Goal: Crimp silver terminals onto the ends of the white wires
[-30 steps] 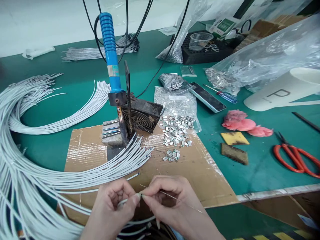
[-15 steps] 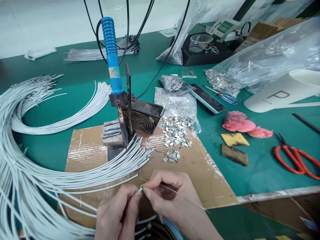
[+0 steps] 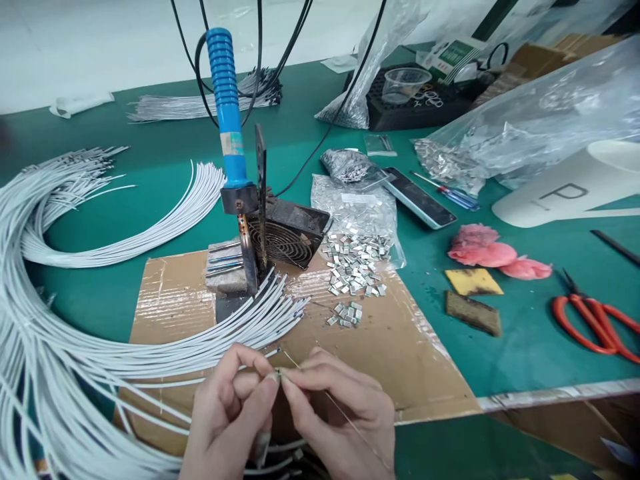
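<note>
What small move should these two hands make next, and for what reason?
Probably a slight adjustment by the right hand while the left hand holds steady, because both pinch at a tiny piece, too small to identify, and the thin wire passes through the right hand, its tip apart from the blue-handled iron.

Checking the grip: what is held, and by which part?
Left hand and right hand pinch a tiny piece, its gripped part hidden; the right also holds a thin wire midway.
</note>
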The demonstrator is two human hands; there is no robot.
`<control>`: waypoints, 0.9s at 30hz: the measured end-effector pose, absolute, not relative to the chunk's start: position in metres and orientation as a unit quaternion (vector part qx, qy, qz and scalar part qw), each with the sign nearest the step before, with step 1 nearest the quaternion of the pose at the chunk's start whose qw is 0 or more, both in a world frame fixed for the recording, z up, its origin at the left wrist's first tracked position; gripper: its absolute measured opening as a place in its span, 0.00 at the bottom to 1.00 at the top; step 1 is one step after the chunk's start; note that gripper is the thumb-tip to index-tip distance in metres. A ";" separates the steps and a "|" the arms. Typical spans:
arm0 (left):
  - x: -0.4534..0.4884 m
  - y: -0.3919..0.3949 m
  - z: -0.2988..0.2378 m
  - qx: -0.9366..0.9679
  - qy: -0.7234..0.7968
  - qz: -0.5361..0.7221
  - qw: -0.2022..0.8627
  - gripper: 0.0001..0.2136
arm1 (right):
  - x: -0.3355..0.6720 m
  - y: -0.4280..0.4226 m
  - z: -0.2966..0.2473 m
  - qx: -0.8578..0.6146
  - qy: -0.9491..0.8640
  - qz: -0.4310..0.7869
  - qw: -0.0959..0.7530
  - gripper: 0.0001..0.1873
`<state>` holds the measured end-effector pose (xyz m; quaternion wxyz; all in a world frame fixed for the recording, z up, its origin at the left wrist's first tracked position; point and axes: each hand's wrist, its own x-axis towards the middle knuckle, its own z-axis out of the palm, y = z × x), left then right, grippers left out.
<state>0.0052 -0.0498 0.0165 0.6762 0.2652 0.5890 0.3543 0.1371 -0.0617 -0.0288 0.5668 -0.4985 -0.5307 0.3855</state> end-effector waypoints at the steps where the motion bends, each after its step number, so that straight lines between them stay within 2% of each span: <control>1: 0.006 -0.049 0.017 0.267 0.596 0.361 0.666 0.26 | 0.139 -0.061 -0.028 -0.496 -0.536 0.388 0.562 0.09; 4: 0.008 -0.046 0.018 0.279 0.607 0.383 0.638 0.27 | 0.142 -0.059 -0.026 -0.487 -0.556 0.375 0.560 0.12; 7: 0.009 -0.043 0.017 0.295 0.621 0.381 0.618 0.23 | 0.146 -0.058 -0.024 -0.470 -0.571 0.380 0.556 0.14; 12: 0.006 -0.041 0.017 0.314 0.634 0.366 0.604 0.16 | 0.159 -0.055 -0.021 -0.483 -0.560 0.429 0.518 0.11; 17: 0.006 -0.040 0.018 0.329 0.638 0.367 0.592 0.12 | 0.161 -0.053 -0.023 -0.516 -0.531 0.458 0.492 0.19; 27: 0.006 -0.042 0.016 0.356 0.633 0.343 0.596 0.12 | 0.149 -0.045 -0.017 -0.481 -0.558 0.518 0.434 0.19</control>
